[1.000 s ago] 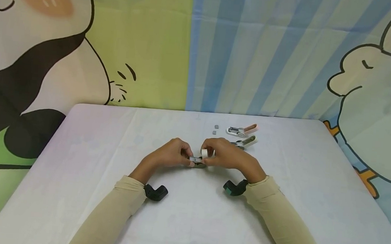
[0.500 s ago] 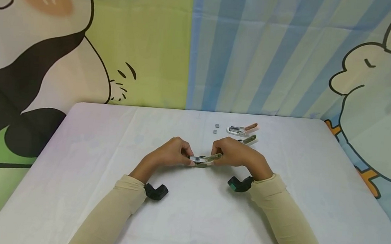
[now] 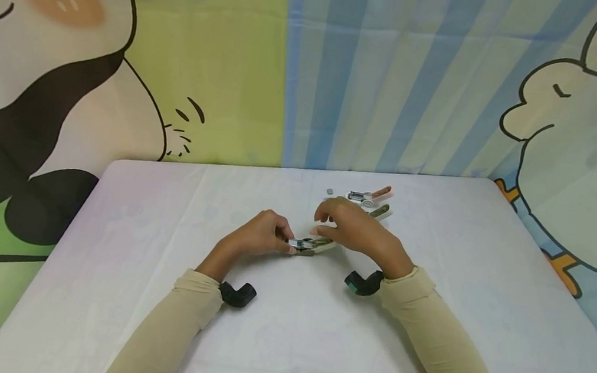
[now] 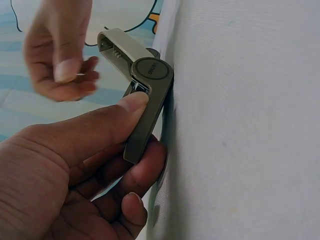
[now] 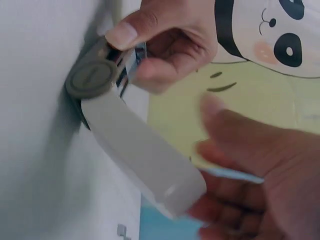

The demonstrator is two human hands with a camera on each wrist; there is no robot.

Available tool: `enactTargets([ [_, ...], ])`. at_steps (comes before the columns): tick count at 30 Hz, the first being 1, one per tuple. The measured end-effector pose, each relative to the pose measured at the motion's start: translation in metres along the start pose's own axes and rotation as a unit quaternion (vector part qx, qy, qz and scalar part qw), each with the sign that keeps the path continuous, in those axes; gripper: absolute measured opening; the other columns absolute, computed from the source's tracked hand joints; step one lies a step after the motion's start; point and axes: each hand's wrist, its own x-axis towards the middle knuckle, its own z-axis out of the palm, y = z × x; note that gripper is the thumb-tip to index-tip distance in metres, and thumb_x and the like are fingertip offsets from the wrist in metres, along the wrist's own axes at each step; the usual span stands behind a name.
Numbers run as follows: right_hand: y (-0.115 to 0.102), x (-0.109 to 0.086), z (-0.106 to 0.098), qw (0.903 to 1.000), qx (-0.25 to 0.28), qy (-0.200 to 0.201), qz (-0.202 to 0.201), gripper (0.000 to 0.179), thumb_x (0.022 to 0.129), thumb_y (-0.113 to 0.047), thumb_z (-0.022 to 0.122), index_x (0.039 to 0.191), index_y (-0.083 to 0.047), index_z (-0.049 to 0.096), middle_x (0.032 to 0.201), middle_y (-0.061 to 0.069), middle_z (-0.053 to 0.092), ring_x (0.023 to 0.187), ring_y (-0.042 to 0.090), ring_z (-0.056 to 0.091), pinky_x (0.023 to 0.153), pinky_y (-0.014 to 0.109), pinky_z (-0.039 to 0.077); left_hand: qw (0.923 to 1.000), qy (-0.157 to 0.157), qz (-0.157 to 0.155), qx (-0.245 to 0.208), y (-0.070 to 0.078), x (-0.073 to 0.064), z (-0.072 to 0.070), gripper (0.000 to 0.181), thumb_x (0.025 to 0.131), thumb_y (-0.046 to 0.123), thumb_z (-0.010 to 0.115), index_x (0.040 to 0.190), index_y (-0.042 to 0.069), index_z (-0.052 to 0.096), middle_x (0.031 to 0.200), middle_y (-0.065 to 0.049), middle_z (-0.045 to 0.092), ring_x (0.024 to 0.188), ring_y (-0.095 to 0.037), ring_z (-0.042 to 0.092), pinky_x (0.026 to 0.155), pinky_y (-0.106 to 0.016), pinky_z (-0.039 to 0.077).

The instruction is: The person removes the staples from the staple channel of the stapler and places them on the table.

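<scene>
Near the table's middle lies an olive-and-white stapler [image 3: 320, 246], its top cover swung back to the right and its metal magazine showing. My left hand [image 3: 265, 231] pinches the base; in the left wrist view, the thumb presses on the olive body [image 4: 150, 107] close below the round hinge. Above the swung-back cover, my right hand [image 3: 359, 227] hovers with thumb and fingers apart, nothing seen between them. In the right wrist view, the pale cover [image 5: 145, 150] slants toward the blurred right hand [image 5: 280, 165], whose fingers overlap its end.
Behind the right hand are a pink-and-white stapler [image 3: 364, 198] and a second olive stapler [image 3: 380, 211], partly hidden by that hand. A small grey staple block [image 3: 330, 191] sits to their left. A white cloth [image 3: 286, 327] covers the table.
The stapler's cover has swung from upright back and down to the right. My right hand moved right with it, then came off it and rose up and left. My left hand stays put.
</scene>
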Motion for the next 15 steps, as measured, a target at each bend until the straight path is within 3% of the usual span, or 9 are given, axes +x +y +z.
enactTargets([
  [2, -0.006, 0.002, 0.004, 0.9991, 0.017, 0.024, -0.03, 0.017, 0.092, -0.018, 0.07, 0.104, -0.007, 0.067, 0.094, 0.0, 0.062, 0.085, 0.016, 0.057, 0.073, 0.032, 0.048, 1.0, 0.0, 0.002, 0.003, 0.0, 0.0, 0.0, 0.013, 0.076, 0.012, 0.084, 0.083, 0.009, 0.074, 0.073, 0.003, 0.066, 0.067, -0.013, 0.059, 0.063, -0.029, 0.048],
  [5, -0.012, 0.006, 0.014, 0.9974, 0.043, 0.008, -0.057, 0.011, 0.095, -0.012, 0.065, 0.104, -0.007, 0.067, 0.09, -0.004, 0.061, 0.076, 0.011, 0.054, 0.067, 0.028, 0.047, 1.0, -0.001, 0.001, 0.005, 0.0, 0.0, 0.0, 0.014, 0.075, 0.012, 0.084, 0.083, 0.01, 0.074, 0.073, 0.003, 0.066, 0.067, -0.014, 0.059, 0.062, -0.029, 0.048],
  [10, -0.014, 0.01, 0.025, 0.9978, 0.042, -0.027, -0.042, 0.008, 0.094, -0.009, 0.066, 0.101, -0.007, 0.068, 0.081, -0.007, 0.06, 0.065, 0.006, 0.052, 0.06, 0.025, 0.045, 1.0, -0.002, -0.007, 0.006, 0.0, 0.0, 0.0, 0.015, 0.075, 0.011, 0.085, 0.083, 0.009, 0.073, 0.073, 0.002, 0.066, 0.068, -0.014, 0.059, 0.063, -0.03, 0.048],
  [15, -0.012, 0.012, 0.029, 0.9985, 0.018, -0.04, -0.033, 0.005, 0.091, -0.009, 0.069, 0.095, -0.009, 0.072, 0.085, -0.006, 0.062, 0.07, 0.005, 0.055, 0.063, 0.023, 0.047, 0.9999, -0.008, -0.009, 0.004, 0.002, -0.001, -0.002, 0.016, 0.076, 0.011, 0.084, 0.085, 0.008, 0.072, 0.074, 0.001, 0.065, 0.068, -0.014, 0.059, 0.064, -0.029, 0.048],
])
